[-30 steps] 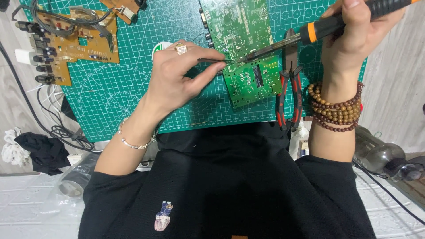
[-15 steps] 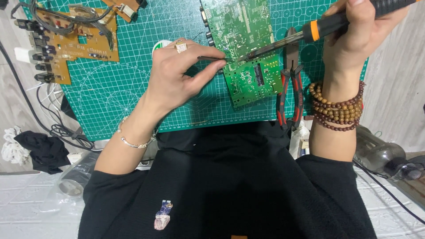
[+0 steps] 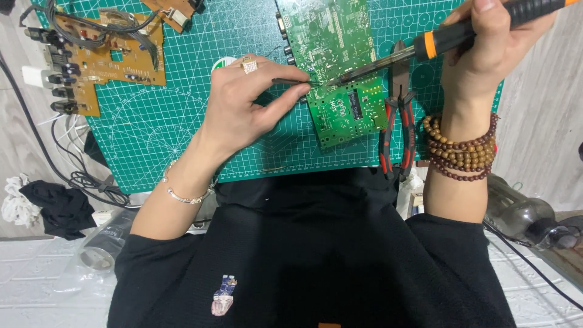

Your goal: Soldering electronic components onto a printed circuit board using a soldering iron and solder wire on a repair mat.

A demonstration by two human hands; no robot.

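While a person in a black top leans over a green cutting mat (image 3: 182,121), both hands meet at a green circuit board (image 3: 340,73) lying on the mat's upper middle. That board is the landmark for everything below.

To the board's left, the left hand (image 3: 243,103) wears a ring and a thin bracelet. Its thumb and fingers are pinched around slim tweezers (image 3: 294,81), whose tip touches the board's left edge.

To the board's right, the right hand (image 3: 486,54), with wooden bead bracelets at the wrist, is clenched around a soldering iron (image 3: 425,47) with a black and orange handle. The iron's metal shaft slants down to the left, and its tip rests on the board just beside the tweezers' tip.

Just right of the board, red-handled pliers (image 3: 398,127) lie on the mat, untouched. Well to the left of the board sits a brown circuit board (image 3: 115,61) with black cables and connectors. Further left and lower, off the mat, lie a black cloth and loose wires.

Judging by the two tips meeting, this looks like the heating stage of working a small part on the board, with the tweezers gripping or steadying it. I cannot tell whether the part is loose. A following move would call for a steady iron and a light, straight pull or hold with the tweezers.
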